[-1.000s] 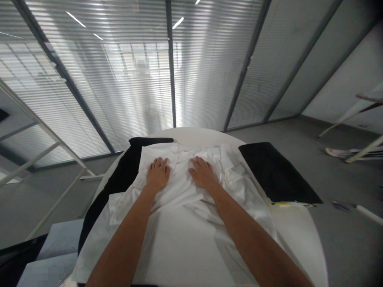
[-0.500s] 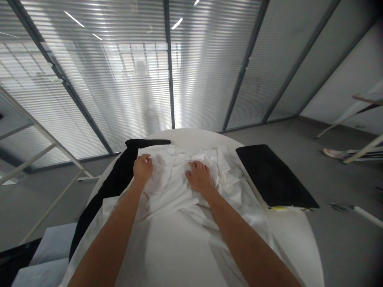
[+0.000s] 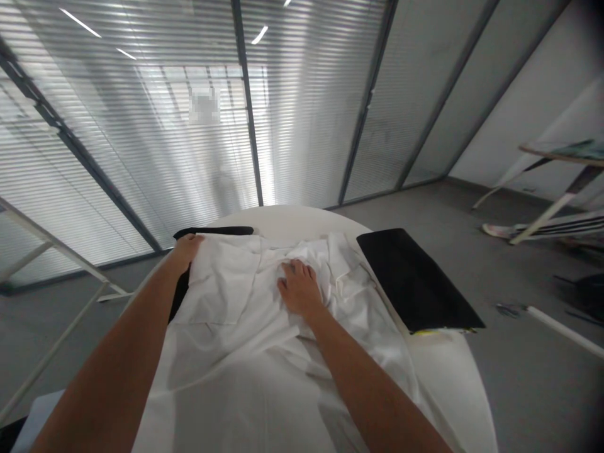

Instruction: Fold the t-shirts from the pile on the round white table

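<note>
A white shirt (image 3: pixel 245 314) lies spread over the middle and lower part of the frame, rumpled at its far end and covering most of a round white bench (image 3: pixel 453 377). The right hand (image 3: pixel 298 290) rests palm down on the bunched cloth just right of centre, fingers slightly spread and pressing into the folds. The left hand (image 3: pixel 186 246) is at the shirt's far left corner, left of centre, fingers curled over the edge of the cloth and gripping it; the fingertips are hidden by the fabric. Both bare forearms run down to the bottom edge.

Under the left corner of the shirt a black cloth (image 3: pixel 212 231) shows as a dark strip. To the right of the shirt, touching its edge, a flat black folded garment (image 3: pixel 415 277) lies on the bench and juts over its rim. Behind the bench, glass partitions with slatted blinds (image 3: pixel 302 107) fill the upper frame. Grey floor (image 3: pixel 519 377) spreads to the right, with a white table leg (image 3: pixel 542 217) at the right edge.
</note>
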`<state>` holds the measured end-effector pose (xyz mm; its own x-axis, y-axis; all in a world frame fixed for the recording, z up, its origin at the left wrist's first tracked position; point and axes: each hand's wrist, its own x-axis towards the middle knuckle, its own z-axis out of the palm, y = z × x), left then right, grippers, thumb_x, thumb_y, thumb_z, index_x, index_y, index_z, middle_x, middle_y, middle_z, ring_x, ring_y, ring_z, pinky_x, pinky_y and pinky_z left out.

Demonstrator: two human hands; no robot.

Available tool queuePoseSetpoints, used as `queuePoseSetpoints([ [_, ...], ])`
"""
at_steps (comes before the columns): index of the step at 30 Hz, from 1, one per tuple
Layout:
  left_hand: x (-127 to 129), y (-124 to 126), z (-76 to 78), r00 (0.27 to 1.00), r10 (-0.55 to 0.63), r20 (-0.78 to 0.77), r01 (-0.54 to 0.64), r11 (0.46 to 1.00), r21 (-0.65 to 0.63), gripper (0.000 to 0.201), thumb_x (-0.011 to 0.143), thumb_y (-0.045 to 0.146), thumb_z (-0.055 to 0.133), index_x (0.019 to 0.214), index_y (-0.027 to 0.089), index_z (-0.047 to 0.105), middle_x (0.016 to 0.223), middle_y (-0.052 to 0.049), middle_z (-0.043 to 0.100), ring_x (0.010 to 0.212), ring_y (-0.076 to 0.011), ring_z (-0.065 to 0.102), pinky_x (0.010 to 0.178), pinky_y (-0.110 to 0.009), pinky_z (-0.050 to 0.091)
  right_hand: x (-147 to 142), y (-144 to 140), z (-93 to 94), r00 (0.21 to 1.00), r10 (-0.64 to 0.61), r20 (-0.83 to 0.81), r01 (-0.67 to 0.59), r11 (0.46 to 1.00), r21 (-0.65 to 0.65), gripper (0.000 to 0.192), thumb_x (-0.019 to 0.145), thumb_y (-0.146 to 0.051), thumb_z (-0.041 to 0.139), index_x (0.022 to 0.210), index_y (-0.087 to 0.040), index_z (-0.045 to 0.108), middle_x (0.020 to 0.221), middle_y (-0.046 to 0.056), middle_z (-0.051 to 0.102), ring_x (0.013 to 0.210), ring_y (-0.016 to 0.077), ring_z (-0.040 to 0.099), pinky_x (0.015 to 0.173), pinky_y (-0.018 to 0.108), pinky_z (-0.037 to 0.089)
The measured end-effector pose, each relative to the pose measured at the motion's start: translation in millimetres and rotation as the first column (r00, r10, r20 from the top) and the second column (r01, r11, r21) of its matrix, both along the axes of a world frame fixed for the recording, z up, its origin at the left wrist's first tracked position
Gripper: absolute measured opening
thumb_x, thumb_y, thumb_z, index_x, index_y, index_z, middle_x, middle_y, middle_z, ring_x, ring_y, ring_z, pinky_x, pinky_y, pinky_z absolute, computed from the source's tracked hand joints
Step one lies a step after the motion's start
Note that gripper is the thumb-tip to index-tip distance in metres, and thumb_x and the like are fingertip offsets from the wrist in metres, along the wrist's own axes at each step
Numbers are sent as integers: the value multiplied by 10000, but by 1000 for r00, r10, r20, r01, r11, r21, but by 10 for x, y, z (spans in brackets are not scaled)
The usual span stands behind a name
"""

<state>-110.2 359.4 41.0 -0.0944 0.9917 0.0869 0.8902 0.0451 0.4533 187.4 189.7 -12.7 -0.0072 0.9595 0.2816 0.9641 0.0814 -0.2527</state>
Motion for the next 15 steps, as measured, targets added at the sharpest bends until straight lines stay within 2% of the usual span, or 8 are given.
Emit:
queuePoseSetpoints([
  [3, -154, -23, -55, 989, 148, 21, -150, 987, 62, 403, 922, 326, 280, 1090, 97, 566, 1038, -168, 668, 899, -243, 647, 726, -339, 509, 2, 6, -15, 1000, -9, -11, 9, 1000, 15, 444, 941, -339, 409, 1348, -202, 522, 1442, 118, 453, 1370, 262, 305, 1121, 435, 196],
  [6, -294, -54, -167, 972, 234, 4, -234, 972, 31, 367, 882, 287, 360, 1074, 55, 569, 1024, -230, 656, 972, -311, 637, 767, -399, 501, 1, 12, -16, 1000, -17, -23, 17, 1000, 12, 452, 949, -330, 392, 1364, -201, 515, 1443, 95, 471, 1362, 247, 327, 1130, 417, 200],
  [9, -349, -58, -184, 976, 214, -32, -215, 976, -32, 385, 831, 325, 472, 1073, 46, 579, 1021, -253, 661, 996, -364, 633, 784, -439, 497, 2, 20, -19, 1000, -17, -19, 17, 1000, -2, 469, 946, -329, 397, 1385, -200, 499, 1446, 86, 478, 1356, 244, 345, 1133, 412, 203],
  [12, -280, -43, -48, 970, 213, -119, -212, 977, 21, 533, 822, 404, 502, 1202, 32, 525, 1166, -289, 607, 1105, -402, 576, 863, -487, 469, 0, 23, -25, 1000, -21, -5, 21, 1000, -10, 471, 940, -326, 404, 1385, -202, 500, 1456, 85, 468, 1360, 247, 345, 1133, 419, 204],
  [13, -223, -37, 11, 967, 196, -163, -189, 980, 55, 544, 824, 412, 502, 1226, 47, 522, 1216, -286, 583, 1148, -411, 545, 898, -509, 448, -1, 22, -26, 1000, -20, 1, 20, 1000, -13, 466, 940, -326, 405, 1378, -204, 505, 1460, 87, 463, 1363, 248, 342, 1132, 423, 204],
  [15, -59, -22, 112, 959, 97, -265, -72, 992, 104, 480, 840, 391, 481, 1221, 110, 562, 1281, -246, 558, 1210, -422, 488, 949, -568, 397, -4, 17, -26, 1000, -20, 14, 20, 1000, -18, 451, 941, -326, 403, 1361, -209, 519, 1468, 95, 452, 1369, 250, 335, 1129, 432, 203],
])
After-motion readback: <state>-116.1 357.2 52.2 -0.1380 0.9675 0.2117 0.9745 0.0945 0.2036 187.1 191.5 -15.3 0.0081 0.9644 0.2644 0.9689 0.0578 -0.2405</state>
